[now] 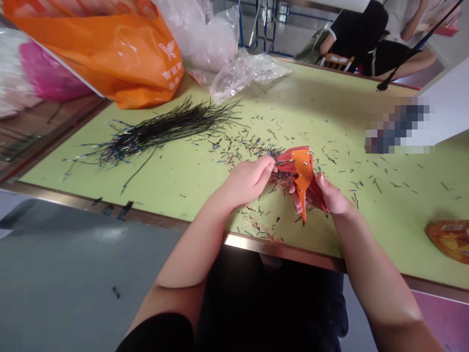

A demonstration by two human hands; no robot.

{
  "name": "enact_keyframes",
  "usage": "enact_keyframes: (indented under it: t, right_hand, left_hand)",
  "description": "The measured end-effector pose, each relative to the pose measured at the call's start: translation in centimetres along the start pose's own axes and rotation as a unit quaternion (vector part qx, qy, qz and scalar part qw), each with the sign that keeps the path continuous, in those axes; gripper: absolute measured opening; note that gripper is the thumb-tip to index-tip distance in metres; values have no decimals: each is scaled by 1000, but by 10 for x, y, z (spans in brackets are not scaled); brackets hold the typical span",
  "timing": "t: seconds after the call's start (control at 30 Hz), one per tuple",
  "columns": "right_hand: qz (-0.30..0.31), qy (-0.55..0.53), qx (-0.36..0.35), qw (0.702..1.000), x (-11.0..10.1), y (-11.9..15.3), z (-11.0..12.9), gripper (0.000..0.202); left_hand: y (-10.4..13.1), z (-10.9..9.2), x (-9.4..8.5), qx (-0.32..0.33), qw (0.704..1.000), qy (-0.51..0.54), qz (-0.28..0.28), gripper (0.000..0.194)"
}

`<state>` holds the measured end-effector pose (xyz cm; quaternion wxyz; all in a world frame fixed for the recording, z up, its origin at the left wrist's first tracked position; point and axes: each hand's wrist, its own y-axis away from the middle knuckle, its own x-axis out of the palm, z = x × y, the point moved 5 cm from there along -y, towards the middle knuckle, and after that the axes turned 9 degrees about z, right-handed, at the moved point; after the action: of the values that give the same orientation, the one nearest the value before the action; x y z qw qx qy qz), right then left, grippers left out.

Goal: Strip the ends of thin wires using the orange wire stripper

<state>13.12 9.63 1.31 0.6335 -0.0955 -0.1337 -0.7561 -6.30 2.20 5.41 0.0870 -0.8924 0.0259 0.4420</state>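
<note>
My right hand is wrapped around the handles of a red and orange wire stripper, whose head points up and to the left. My left hand is closed in a pinch at the tool's jaws. A thin black wire seems to run from its fingertips to the jaws, mostly hidden by the fingers. Under and around both hands lies a heap of short black offcuts and copper strands. To the left rests a loose bundle of long black wires, with blue and pale tips at the near end.
Snippets litter the green tabletop. An orange bag and clear plastic bags stand at the back left. A yellow-orange packet lies at right, near a white panel. Beyond the table, another person sits.
</note>
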Motion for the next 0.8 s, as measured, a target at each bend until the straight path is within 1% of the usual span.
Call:
enact_keyframes:
  t: [0.07,0.17,0.27,0.57,0.8]
  right_hand:
    - [-3,4,-1,1000,-1,0,0,73]
    - [-1,10,-3,1000,-2,-1,1,74]
    - [-3,12,-6,1000,-1,0,1,73]
    - [-2,-14,-5,1000,-1,-2,-4,68]
    - [-41,0,7,999,-3,-4,-5,63]
  left_hand:
    - [0,2,1,-18,1000,-19,0,22]
    - [0,4,1,-30,1000,1,-9,22]
    - [0,4,1,-34,999,10,-16,21]
    - [-3,1,2,-46,998,-31,-14,19]
    - [-1,3,1,-28,999,-27,-12,22]
